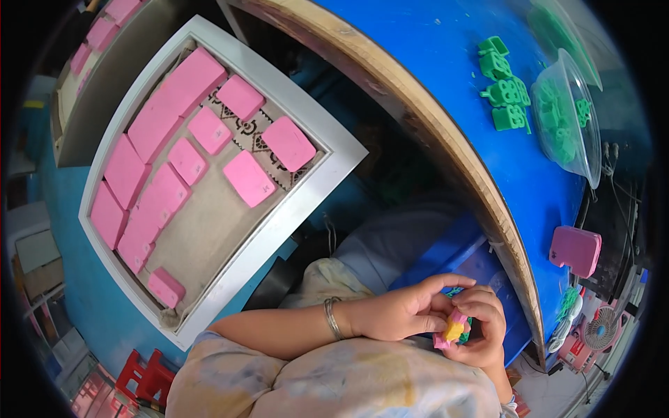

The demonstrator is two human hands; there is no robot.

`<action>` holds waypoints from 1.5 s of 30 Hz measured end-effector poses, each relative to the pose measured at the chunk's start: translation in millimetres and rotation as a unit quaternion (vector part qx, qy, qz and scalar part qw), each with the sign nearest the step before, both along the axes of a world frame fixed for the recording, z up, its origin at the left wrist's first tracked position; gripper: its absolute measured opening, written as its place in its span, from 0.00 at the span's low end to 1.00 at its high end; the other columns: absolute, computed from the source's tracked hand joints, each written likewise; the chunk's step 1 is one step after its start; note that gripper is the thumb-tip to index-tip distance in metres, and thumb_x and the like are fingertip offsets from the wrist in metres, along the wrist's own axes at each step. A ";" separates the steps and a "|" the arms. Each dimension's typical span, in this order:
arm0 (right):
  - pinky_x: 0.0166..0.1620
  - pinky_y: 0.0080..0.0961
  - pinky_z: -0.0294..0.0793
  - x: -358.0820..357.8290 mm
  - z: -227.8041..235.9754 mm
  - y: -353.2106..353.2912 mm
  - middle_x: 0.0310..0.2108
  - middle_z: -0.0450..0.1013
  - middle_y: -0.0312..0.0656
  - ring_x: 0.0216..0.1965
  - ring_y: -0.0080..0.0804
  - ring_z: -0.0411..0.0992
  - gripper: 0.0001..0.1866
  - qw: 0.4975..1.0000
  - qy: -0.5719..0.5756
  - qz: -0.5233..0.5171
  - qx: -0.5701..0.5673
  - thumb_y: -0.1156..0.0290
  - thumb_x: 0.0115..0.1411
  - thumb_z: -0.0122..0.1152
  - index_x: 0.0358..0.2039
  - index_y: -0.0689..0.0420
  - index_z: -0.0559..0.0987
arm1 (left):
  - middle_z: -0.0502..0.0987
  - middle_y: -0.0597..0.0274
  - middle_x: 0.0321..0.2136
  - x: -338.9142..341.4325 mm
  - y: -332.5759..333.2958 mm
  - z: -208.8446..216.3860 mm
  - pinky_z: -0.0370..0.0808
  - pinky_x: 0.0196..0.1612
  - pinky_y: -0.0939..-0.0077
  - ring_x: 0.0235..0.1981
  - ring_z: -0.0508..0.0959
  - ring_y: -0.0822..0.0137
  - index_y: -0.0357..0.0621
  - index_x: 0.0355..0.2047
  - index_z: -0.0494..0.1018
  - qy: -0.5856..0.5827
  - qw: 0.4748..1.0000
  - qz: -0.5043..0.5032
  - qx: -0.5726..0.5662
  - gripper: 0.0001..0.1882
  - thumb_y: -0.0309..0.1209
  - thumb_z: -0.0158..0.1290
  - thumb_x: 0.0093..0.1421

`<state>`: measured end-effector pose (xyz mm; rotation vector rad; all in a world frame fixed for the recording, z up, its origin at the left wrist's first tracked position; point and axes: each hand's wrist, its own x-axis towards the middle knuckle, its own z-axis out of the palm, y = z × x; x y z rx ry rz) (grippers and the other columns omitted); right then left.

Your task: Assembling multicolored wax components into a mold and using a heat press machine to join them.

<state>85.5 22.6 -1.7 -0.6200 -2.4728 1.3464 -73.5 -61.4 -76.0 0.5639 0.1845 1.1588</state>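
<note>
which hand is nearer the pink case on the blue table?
Right. The right hand sits just below-left of the pink case; the left hand is farther left, beyond the right. Both pinch one small pink-and-yellow piece.

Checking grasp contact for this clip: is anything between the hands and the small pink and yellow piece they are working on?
Nothing visible is. The left hand and right hand both close directly on the small pink and yellow piece, bare fingertips touching it. A bit of green shows among the fingers beside it, but I cannot tell what it is.
</note>
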 end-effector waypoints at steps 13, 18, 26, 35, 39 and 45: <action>0.33 0.28 0.69 2.8 -0.1 -6.7 0.32 0.70 0.48 0.30 0.37 0.70 0.29 0.989 0.063 -0.064 0.120 0.68 0.38 0.70 0.41 0.66 0.71 | 0.69 0.54 0.41 5.7 -6.0 3.2 0.66 0.49 0.73 0.45 0.70 0.67 0.41 0.61 0.43 0.002 0.999 0.029 -0.016 0.30 0.28 0.43 0.63; 0.35 0.27 0.69 16.1 2.1 -11.0 0.34 0.68 0.48 0.32 0.36 0.69 0.29 0.965 0.122 -0.158 0.169 0.71 0.39 0.68 0.43 0.66 0.70 | 0.69 0.56 0.41 -3.3 -4.7 15.9 0.67 0.50 0.71 0.46 0.70 0.67 0.42 0.58 0.47 0.065 0.996 -0.006 -0.053 0.26 0.25 0.43 0.62; 0.34 0.29 0.70 65.8 31.5 20.4 0.34 0.71 0.48 0.31 0.36 0.71 0.34 0.894 0.185 -0.262 0.313 0.73 0.38 0.71 0.47 0.64 0.67 | 0.70 0.57 0.28 -7.3 66.0 88.1 0.68 0.24 0.77 0.24 0.70 0.66 0.39 0.36 0.67 0.608 0.610 0.398 0.317 0.23 0.31 0.66 0.41; 0.53 0.29 0.63 76.6 72.8 51.3 0.50 0.63 0.48 0.50 0.33 0.65 0.35 0.931 0.288 -0.205 0.092 0.80 0.46 0.65 0.54 0.63 0.60 | 0.70 0.49 0.40 51.9 131.6 125.8 0.69 0.45 0.65 0.41 0.72 0.52 0.36 0.46 0.63 0.638 0.625 0.338 0.296 0.29 0.30 0.62 0.44; 0.35 0.16 0.71 64.2 100.9 51.7 0.43 0.63 0.44 0.37 0.23 0.69 0.29 0.955 0.221 -0.181 0.077 0.75 0.51 0.61 0.52 0.66 0.62 | 0.69 0.48 0.41 73.5 108.8 135.7 0.70 0.45 0.70 0.42 0.72 0.55 0.35 0.46 0.63 0.562 0.759 0.179 0.277 0.23 0.23 0.54 0.49; 0.31 0.22 0.71 91.8 71.9 57.8 0.38 0.67 0.44 0.28 0.26 0.70 0.26 0.948 0.060 -0.285 0.128 0.72 0.49 0.63 0.49 0.60 0.67 | 0.63 0.50 0.52 59.7 106.0 113.2 0.65 0.53 0.71 0.55 0.65 0.59 0.37 0.54 0.55 0.277 0.946 0.168 0.004 0.25 0.16 0.42 0.55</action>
